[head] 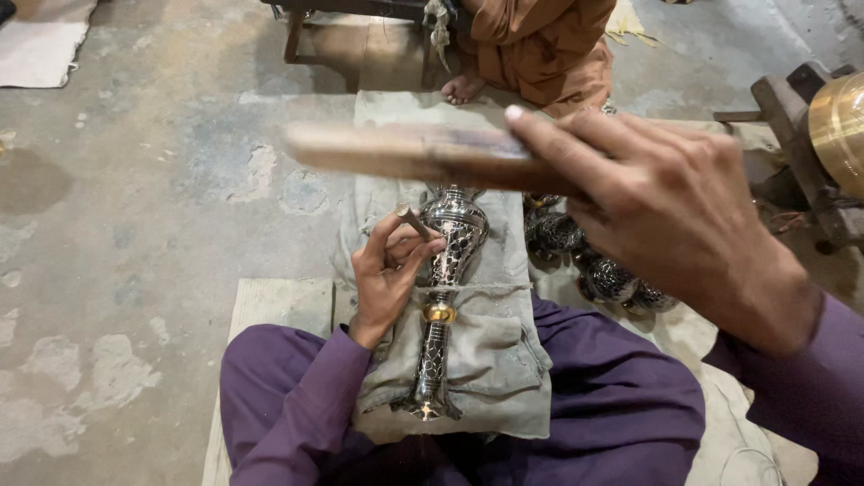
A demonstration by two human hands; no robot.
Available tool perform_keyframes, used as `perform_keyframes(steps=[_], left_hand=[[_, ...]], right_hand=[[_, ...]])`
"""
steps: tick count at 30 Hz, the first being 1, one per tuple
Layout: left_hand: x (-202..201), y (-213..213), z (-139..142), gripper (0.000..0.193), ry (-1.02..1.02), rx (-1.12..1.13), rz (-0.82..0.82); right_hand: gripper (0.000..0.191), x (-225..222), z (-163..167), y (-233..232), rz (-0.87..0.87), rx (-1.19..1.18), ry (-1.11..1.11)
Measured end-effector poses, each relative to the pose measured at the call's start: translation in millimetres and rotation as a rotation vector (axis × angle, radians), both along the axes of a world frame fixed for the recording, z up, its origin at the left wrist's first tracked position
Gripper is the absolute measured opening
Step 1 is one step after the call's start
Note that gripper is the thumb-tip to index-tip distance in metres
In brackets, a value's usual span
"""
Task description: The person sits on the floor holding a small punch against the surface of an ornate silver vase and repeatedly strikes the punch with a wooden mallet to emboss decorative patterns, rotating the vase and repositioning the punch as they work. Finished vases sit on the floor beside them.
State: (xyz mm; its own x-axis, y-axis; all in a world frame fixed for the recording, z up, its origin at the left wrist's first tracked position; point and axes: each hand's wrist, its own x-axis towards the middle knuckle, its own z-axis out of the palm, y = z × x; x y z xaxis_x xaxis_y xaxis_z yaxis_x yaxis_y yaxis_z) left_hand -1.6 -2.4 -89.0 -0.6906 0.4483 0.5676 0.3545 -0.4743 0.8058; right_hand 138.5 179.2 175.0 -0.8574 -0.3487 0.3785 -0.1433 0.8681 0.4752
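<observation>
A: No packages, labels or signs from my seat. Containers?

B: One tall silver vase (447, 297), dark lattice pattern, brass ring at the neck, lying on a grey cloth (490, 351) across the lap. I can't see inside it. More patterned silver pieces (594, 265) sit just beside it.

A: Hands?

B: Left hand (387, 274) pinches a small punch (414, 221), tip touching the vase's bulb. Right hand (675, 216) is closed on a wooden mallet (405, 153), raised, blurred.

A: Beyond?

B: A person in orange (540, 45) sits on the concrete floor (153, 198).
</observation>
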Motion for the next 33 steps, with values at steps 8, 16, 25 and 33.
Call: perform_keyframes(steps=[8,16,25,33], left_hand=[[1.8,-0.7,0.5,0.054,-0.001,0.015,0.004],[0.9,-0.9,3.0,0.051,0.015,-0.032,0.026],[0.9,-2.0,3.3,0.049,0.001,0.01,-0.03],[-0.9,-2.8,-0.3,0.052,0.004,-0.001,-0.037]], right_hand=[[0.039,-3.1,2.1,-2.2,-0.119,0.02,-0.123],[0.047,-0.1,-2.0,-4.7,-0.101,0.11,-0.085],[0.043,3.0,0.6,0.1,-0.085,0.118,-0.057],[0.047,6.3,1.5,-0.2,-0.114,0.066,-0.072]])
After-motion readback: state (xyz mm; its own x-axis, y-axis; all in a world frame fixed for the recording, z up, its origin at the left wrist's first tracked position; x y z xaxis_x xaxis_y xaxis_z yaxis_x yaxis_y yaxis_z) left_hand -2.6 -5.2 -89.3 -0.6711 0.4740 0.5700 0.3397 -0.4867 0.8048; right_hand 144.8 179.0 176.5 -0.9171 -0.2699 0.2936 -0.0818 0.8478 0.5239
